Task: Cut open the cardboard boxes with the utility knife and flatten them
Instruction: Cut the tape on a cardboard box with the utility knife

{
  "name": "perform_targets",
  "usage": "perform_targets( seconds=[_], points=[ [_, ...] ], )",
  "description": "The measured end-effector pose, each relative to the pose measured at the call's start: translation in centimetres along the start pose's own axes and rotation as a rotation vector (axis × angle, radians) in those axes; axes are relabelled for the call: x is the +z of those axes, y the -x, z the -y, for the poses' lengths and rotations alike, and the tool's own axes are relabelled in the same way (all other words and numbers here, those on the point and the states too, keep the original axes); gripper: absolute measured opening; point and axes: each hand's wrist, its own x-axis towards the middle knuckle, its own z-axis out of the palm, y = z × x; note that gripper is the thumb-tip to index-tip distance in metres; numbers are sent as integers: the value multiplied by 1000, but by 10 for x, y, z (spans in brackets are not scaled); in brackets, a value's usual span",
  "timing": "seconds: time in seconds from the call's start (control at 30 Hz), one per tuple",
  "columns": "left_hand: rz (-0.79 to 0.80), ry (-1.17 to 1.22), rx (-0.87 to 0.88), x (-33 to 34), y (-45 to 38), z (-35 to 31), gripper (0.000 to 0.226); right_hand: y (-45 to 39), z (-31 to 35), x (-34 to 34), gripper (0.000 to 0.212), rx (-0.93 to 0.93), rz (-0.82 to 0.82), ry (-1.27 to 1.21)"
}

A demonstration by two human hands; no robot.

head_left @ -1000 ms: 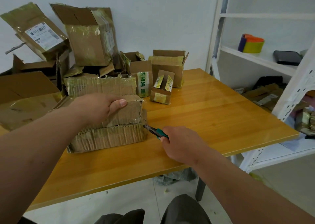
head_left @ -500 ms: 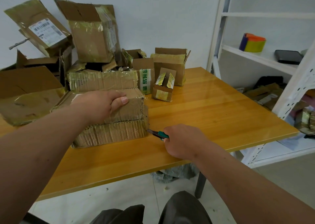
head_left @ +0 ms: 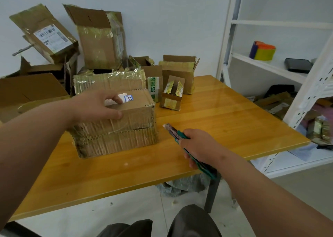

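1. Your left hand (head_left: pixel 98 104) rests on the top near edge of the taped cardboard box (head_left: pixel 115 123), thumb laid along the near face and fingers curved over the lid beside a white label with a blue stamp (head_left: pixel 126 98); it holds the box down.
2. That box sits on the yellow wooden table (head_left: pixel 225 128), left of centre, its corrugated near face crumpled and crossed by tape.
3. Your right hand (head_left: pixel 200 146) is wrapped around the green-handled utility knife (head_left: pixel 177 134), fingers curled on the handle. The blade end points far-left toward the box's right near corner and is just beside it, not touching.
4. The knife's handle runs back under your palm and sticks out past the table's near edge.
5. Behind the box lie more cartons: a flattened taped one touching its far side, a tall open box (head_left: pixel 100 42) against the wall, and a tilted one with a barcode label (head_left: pixel 46 33) at far left.
6. To the right of those stand three smaller boxes, the nearest a small box with yellow tape (head_left: pixel 172 95).
7. A white shelf unit (head_left: pixel 270 65) stands at the right, holding a multicoloured roll (head_left: pixel 262 50).
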Motion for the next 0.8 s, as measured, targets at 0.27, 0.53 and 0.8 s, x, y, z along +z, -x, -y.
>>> perform_targets(
  seconds=[0.27, 0.53, 0.8],
  points=[
    [5, -283, -99, 9, 20, -1, 86, 8, 16, 22, 25, 24, 29, -333],
    [-23, -212, -128, 11, 11, -20, 80, 10, 18, 27, 19, 107, -31, -585],
    [3, 278, -57, 25, 22, 9, 93, 0, 20, 34, 19, 132, -153, -659]
  ],
)
